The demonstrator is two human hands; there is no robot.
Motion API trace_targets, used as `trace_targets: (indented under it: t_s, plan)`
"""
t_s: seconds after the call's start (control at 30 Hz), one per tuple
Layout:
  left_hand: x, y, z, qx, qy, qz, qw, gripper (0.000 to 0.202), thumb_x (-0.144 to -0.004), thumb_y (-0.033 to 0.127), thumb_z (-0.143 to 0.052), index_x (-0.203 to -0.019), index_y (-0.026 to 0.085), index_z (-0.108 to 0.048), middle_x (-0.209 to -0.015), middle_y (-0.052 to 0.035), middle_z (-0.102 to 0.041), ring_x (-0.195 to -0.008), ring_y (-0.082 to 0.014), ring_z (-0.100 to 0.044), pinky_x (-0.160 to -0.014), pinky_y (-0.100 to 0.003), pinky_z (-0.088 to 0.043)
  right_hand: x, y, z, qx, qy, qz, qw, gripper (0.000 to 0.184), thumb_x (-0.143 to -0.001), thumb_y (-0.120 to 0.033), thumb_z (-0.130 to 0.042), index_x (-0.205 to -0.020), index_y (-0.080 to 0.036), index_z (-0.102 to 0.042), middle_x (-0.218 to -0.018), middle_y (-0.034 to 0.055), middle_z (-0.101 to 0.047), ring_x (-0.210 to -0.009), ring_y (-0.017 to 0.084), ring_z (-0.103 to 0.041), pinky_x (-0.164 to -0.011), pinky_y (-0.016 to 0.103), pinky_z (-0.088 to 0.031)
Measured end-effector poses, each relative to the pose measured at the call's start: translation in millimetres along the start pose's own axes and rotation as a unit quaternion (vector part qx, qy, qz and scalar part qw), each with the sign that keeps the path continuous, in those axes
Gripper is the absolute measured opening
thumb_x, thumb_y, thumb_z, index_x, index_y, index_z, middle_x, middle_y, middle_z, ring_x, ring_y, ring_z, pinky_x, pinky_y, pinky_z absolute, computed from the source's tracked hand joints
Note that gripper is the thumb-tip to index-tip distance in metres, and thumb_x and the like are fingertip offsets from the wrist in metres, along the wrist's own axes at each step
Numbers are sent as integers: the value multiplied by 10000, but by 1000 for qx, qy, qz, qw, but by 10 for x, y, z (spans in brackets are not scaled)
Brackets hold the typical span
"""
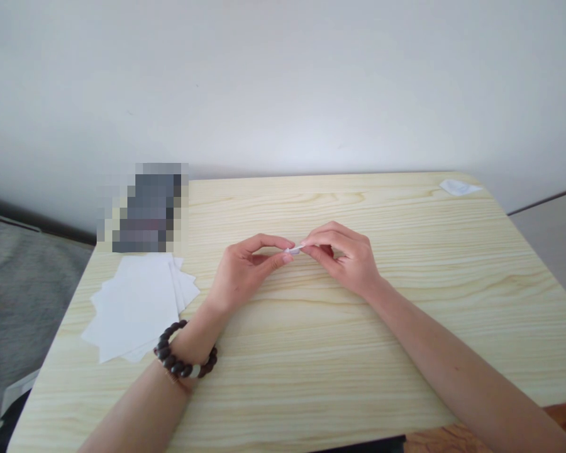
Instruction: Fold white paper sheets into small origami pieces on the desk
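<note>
A small piece of folded white paper (294,250) is held between both hands above the middle of the table. My left hand (249,267) pinches its left end between thumb and fingertips. At the other end, my right hand (342,255) grips it with thumb and index finger. The fingertips cover much of the paper, so its full shape cannot be made out. A dark beaded bracelet (170,362) circles my left wrist.
A fanned stack of white paper sheets (136,302) lies left of my left hand. Behind it is a dark, pixelated object (146,211). A folded white paper piece (458,187) rests at the far right corner of the wood-grain table (311,365). A pale wall (311,82) borders the back edge.
</note>
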State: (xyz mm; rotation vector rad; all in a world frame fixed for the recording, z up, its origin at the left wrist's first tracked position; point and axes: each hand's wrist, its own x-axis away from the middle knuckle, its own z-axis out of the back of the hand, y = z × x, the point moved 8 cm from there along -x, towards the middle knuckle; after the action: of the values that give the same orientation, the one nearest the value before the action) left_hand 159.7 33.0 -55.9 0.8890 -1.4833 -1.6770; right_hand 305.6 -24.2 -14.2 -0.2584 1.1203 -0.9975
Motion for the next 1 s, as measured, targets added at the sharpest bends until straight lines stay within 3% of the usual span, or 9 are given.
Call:
trace_targets:
  t_s: [0.23,0.7,1.0]
  plan:
    - [17,65,28,-56,33,-20,998,278,-745,420,-739,-884,180,-721,-941,-43,-742,-860,-181,-683,-747,-258,-581,10,26,-9,-6,-8,-12,1000,66,-871,-188,-623,-905,-205,-677,-839,35,-687,-613,90,-564,-526,219,-450]
    - [15,42,29,-34,41,5,999,264,-748,397,-743,-852,160,-695,-887,-49,-746,-774,-166,-693,-741,-260,-570,19,12,-31,1,-18,-14,1000,52,-866,-200,-633,-887,-202,-681,-790,20,-690,-581,83,-550,-523,216,-452]
    - [-5,-46,6,-58,15,23,998,349,-740,456,-731,-930,163,-731,-925,-60,-755,-856,-205,-693,-776,-287,-557,24,54,-23,16,-11,-39,999,44,-856,-225,-645,-872,-208,-682,-779,11,-694,-554,81,-543,-520,219,-448]
